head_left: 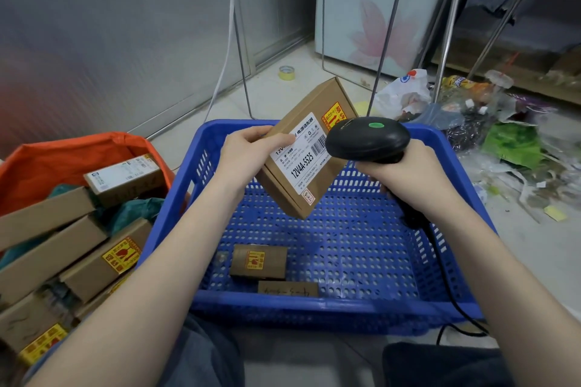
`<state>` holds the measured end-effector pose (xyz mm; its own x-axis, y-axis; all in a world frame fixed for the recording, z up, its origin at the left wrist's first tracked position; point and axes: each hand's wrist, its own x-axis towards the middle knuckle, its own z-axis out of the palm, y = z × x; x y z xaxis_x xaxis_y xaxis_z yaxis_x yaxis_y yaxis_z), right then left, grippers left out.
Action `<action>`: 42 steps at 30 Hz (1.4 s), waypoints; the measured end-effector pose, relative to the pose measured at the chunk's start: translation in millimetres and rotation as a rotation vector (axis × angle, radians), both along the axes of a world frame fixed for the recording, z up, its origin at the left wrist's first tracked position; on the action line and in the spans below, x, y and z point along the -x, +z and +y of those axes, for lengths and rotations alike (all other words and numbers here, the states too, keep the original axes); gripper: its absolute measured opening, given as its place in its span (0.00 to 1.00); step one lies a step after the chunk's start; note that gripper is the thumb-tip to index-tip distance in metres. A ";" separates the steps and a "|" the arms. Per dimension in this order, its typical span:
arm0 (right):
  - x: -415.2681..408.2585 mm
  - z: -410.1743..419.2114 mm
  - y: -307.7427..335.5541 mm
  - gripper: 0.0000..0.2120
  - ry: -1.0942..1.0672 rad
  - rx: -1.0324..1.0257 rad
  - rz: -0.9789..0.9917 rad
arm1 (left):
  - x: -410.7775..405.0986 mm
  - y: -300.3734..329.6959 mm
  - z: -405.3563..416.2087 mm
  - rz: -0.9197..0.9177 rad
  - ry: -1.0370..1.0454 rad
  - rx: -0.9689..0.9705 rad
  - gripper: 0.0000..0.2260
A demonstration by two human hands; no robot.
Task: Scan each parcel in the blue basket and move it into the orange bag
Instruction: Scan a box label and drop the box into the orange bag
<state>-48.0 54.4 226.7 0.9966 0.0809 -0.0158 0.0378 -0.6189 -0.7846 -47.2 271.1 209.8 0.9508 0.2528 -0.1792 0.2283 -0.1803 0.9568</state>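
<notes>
Two bare forearms reach over a blue basket (456,308) holding two small parcels (258,262). Left hand (248,154) fingers pinch a tilted cardboard parcel (301,154) above it. Right hand (408,173) fingers wrap a black scanner (367,138) just beside its label. Orange bag (63,157) sits left, holding boxes.

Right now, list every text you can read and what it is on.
"12V4A-5525": white label on the held parcel.
"电源适配器": same label, top edge.
Fine print beside the barcode: too small.
Yellow stickers on parcels: blurred.
Handwriting on the cardboard piece in the blue basket: illegible.
</notes>
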 end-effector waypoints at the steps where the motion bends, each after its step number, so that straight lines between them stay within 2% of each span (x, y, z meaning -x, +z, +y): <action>1: -0.1 0.0 -0.1 0.10 -0.003 0.011 0.000 | 0.0 -0.2 0.0 0.002 0.002 0.003 0.09; 5: -0.6 -0.5 -0.2 0.09 -0.002 0.056 -0.004 | -0.7 -0.6 2.2 0.003 0.012 0.003 0.06; 11: -0.7 -3.2 -1.4 0.10 0.006 0.036 0.019 | -1.8 -1.5 5.2 0.022 0.027 0.000 0.08; 15: -3.4 -6.0 -2.8 0.04 -0.003 -0.013 0.064 | -3.4 -2.8 6.9 0.009 0.032 0.001 0.07; 17: -4.5 -7.2 -4.2 0.04 -0.019 -0.042 0.073 | -4.5 -3.7 7.6 0.003 0.045 0.007 0.08; 25: 1.3 -2.0 -6.3 0.07 -0.046 -0.323 0.090 | -5.3 1.4 6.9 -0.064 0.171 0.035 0.19; 30: 10.2 19.6 -6.9 0.15 -0.026 -0.475 0.091 | 3.8 15.2 18.1 -0.148 0.300 0.046 0.19; 33: 12.9 43.7 -5.3 0.14 -0.022 -0.515 0.102 | 15.3 26.3 42.0 -0.194 0.373 0.047 0.22; 37: 17.7 94.0 -1.4 0.15 0.100 -0.534 0.126 | 41.0 33.0 99.2 -0.234 0.475 -0.089 0.25; 42: 26.5 178.9 -1.1 0.09 0.285 -0.517 0.167 | 94.4 24.9 191.3 -0.142 0.596 -0.203 0.28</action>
